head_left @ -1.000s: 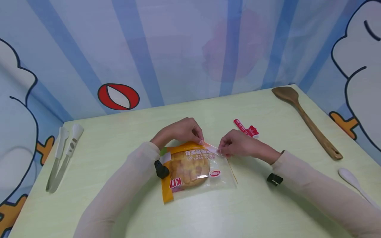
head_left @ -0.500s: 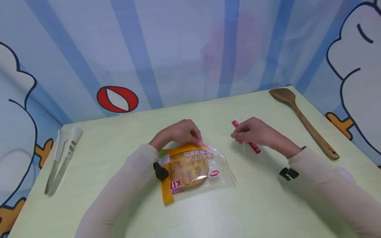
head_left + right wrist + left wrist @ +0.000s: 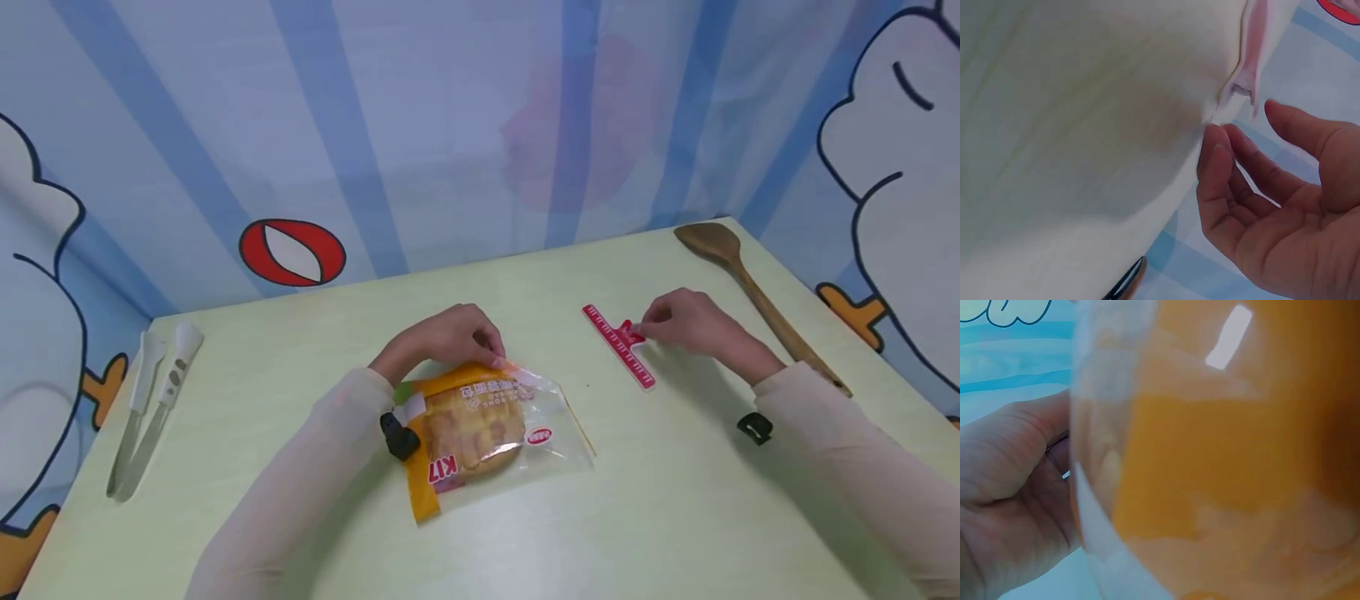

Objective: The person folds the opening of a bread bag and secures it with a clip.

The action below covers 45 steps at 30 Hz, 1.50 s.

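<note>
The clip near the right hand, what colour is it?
Red with white markings; the clip shows best from the head.

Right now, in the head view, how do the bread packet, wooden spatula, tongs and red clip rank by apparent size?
Largest to smallest:
1. bread packet
2. wooden spatula and tongs, too alike to rank
3. red clip

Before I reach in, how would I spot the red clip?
On the pale table, look between the bread package and the wooden spatula. The red clip lies slanted by the right hand. Unlike its neighbours, it has a straight red bar with white ruler-like marks.
</note>
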Each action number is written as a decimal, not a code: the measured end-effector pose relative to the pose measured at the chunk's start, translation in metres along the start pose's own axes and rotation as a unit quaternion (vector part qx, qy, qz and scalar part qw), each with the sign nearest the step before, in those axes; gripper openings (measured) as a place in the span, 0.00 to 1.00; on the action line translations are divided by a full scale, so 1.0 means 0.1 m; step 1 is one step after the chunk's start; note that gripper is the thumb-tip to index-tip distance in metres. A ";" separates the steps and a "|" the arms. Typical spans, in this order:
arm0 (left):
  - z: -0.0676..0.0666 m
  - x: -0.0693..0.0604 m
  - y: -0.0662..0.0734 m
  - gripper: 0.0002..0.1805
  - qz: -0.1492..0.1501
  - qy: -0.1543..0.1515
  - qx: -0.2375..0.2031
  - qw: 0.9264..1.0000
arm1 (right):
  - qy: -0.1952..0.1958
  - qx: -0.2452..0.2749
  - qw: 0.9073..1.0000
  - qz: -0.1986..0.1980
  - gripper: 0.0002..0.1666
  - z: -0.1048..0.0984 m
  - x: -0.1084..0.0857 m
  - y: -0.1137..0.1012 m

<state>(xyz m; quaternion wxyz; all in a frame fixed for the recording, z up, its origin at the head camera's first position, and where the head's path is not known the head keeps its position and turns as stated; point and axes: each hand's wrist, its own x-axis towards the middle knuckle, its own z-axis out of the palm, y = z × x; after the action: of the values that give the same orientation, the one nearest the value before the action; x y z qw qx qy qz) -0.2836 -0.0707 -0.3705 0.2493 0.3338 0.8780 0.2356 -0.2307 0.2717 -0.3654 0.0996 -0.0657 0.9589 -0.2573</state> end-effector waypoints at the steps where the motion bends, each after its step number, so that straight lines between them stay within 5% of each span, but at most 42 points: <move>1: 0.00 0.00 -0.01 0.05 0.003 0.000 0.001 1.000 | -0.008 -0.002 1.000 0.004 0.18 0.01 0.02 0.02; 17: 0.01 0.00 0.00 0.05 0.011 0.000 0.001 1.000 | -0.026 0.008 1.000 0.004 0.13 0.05 0.03 0.00; 25: 0.01 -0.01 0.02 0.05 0.012 0.003 -0.003 1.000 | -0.053 0.070 0.996 0.026 0.13 0.01 0.03 -0.06; 33: 0.02 -0.02 0.02 0.05 0.015 0.005 -0.005 1.000 | -0.102 0.126 0.986 0.040 0.30 -0.01 0.07 -0.01; 38: 0.02 -0.02 0.02 0.05 0.006 0.007 -0.002 1.000 | -0.127 0.152 0.979 0.051 0.27 -0.01 0.11 0.03; 45: 0.02 -0.01 0.05 0.05 -0.002 0.001 0.003 1.000 | -0.111 0.168 0.979 0.040 0.26 0.05 0.11 0.04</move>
<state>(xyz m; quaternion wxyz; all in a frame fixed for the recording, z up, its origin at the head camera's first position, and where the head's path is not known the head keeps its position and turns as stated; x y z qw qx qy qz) -0.2798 -0.0679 -0.3689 0.2476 0.3330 0.8796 0.2326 -0.2403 0.2709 -0.3730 0.2252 -0.0375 0.8867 -0.4021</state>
